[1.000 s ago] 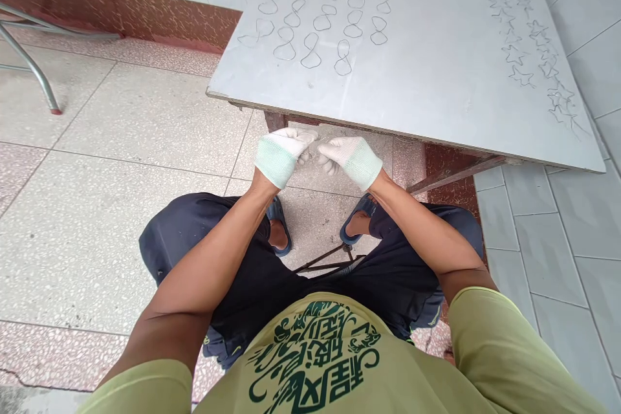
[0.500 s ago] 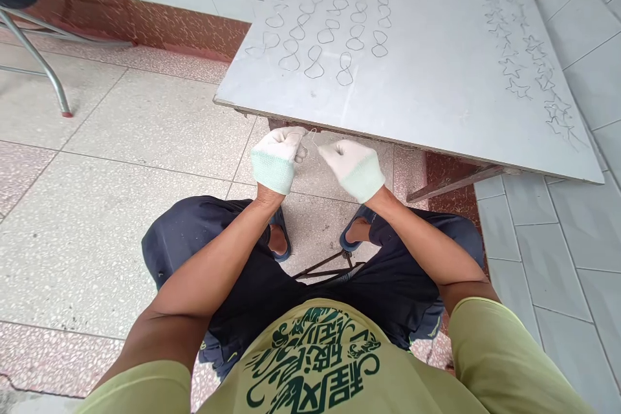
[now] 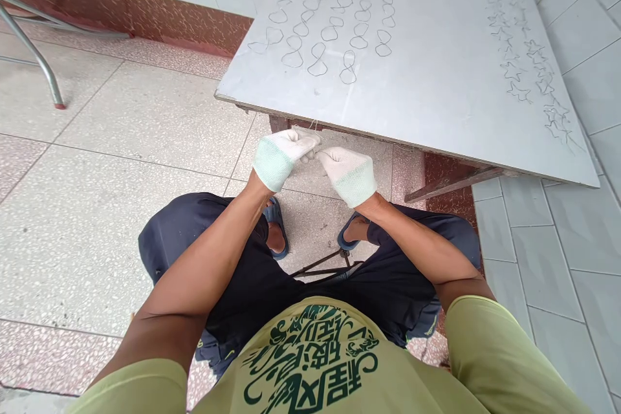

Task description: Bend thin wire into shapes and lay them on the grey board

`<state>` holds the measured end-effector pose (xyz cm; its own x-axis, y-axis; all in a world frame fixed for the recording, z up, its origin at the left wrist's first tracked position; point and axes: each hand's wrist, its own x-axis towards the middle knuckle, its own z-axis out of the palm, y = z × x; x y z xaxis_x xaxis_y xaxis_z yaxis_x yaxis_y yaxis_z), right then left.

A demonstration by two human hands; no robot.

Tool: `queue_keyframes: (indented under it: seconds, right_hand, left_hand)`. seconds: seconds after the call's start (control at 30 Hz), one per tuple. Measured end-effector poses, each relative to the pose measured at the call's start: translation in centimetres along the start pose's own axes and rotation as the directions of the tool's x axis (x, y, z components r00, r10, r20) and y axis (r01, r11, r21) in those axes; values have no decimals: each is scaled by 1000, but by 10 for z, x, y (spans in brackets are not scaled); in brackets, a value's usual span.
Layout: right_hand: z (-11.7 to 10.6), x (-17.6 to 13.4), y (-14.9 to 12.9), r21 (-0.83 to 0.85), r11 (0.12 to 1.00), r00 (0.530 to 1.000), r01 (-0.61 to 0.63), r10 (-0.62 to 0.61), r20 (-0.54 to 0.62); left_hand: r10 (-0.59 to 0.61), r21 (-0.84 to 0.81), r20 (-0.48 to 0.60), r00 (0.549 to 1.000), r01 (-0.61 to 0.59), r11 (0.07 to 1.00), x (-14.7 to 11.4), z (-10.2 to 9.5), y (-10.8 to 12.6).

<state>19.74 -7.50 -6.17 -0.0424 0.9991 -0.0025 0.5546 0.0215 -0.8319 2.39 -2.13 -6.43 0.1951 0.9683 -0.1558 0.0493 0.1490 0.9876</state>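
In a white glove with a pale green cuff, my left hand (image 3: 290, 147) pinches a thin piece of wire (image 3: 314, 123), whose bent end pokes up above the fingertips. My right hand (image 3: 343, 167), gloved alike, is closed with its fingertips meeting the left ones at the wire. Most of the wire is hidden by the gloves. Both hands are just below the near edge of the white board (image 3: 427, 97). Rows of figure-eight wire shapes (image 3: 317, 59) lie on the board's left part, and star-shaped wires (image 3: 519, 90) lie along its right side.
A wooden brace (image 3: 453, 182) supports the board from beneath. Grey tiled wall (image 3: 533, 239) runs along the right. At the upper left stands a metal stool leg (image 3: 46, 68) on the speckled floor (image 3: 121, 207). My knees flank the space below my hands.
My right hand has moved left, closing the small gap, and its fingertips now meet the left hand's. The left hand has tilted and shifted slightly right. The view has shifted a little.
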Motion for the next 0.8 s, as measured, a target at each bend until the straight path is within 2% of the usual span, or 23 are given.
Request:
queue_keyframes:
  seconds: [0.1, 0.27, 0.37, 0.47, 0.57, 0.7, 0.8]
  right_hand:
    - [1, 2, 0, 51, 998, 999, -28, 29, -27]
    - [1, 8, 3, 95, 994, 999, 50, -48, -21]
    - [-2, 10, 5, 40, 994, 995, 103, -103, 0]
    - [-5, 11, 9, -46, 981, 982, 187, -186, 34]
    - [-8, 10, 13, -216, 942, 966, 258, -257, 32]
    - [-13, 9, 15, -478, 816, 942, 324, -323, 88]
    - [-15, 8, 13, -581, 703, 907, 411, -376, 188]
  left_hand:
    - [10, 24, 105, 994, -13, 1000, 3, -9, -1]
    - [30, -25, -17, 999, -30, 999, 2, -9, -7]
    - [11, -38, -28, 1000, -12, 999, 4, -6, -12]
    - [14, -65, -29, 999, -16, 998, 6, -4, -15]
    - [7, -81, -52, 999, -11, 997, 5, -1, -16]
    - [7, -122, -60, 998, -14, 992, 0, 5, -15]
    - [16, -144, -79, 997, -27, 989, -5, 8, -14]
